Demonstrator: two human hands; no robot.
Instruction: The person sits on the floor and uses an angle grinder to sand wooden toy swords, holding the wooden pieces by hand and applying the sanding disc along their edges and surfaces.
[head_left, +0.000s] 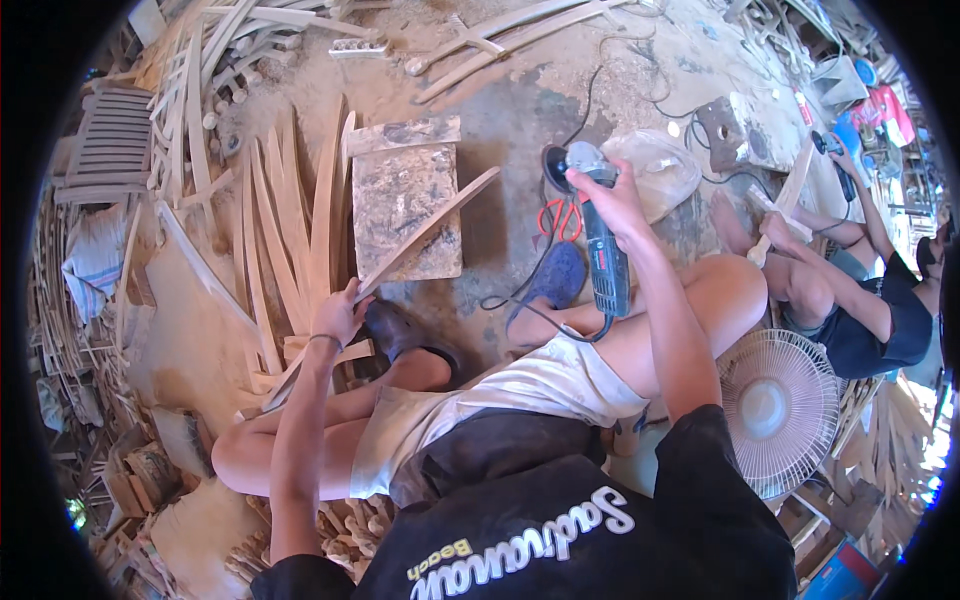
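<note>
My left hand (340, 314) is closed around a long, slightly curved wooden sword (430, 224). Its blade slants up to the right across a worn, stained work block (405, 190), and its tip passes the block's right edge. The lower end runs down beside my left forearm. My right hand (617, 205) grips an angle grinder (606, 262) by the head end of its body, above my right leg. The grinder's dark disc (555, 167) points left, apart from the wood. From the tool's lower end a black cord loops toward the floor.
Several wooden blade blanks (275, 220) lie left of the block. Red-handled scissors (562, 220) and a plastic bag (660, 175) are near the grinder. A fan (778, 405) stands at my right. Beyond it, a co-worker's hand (778, 230) holds a wooden piece. Wooden swords (500, 55) lie farther off.
</note>
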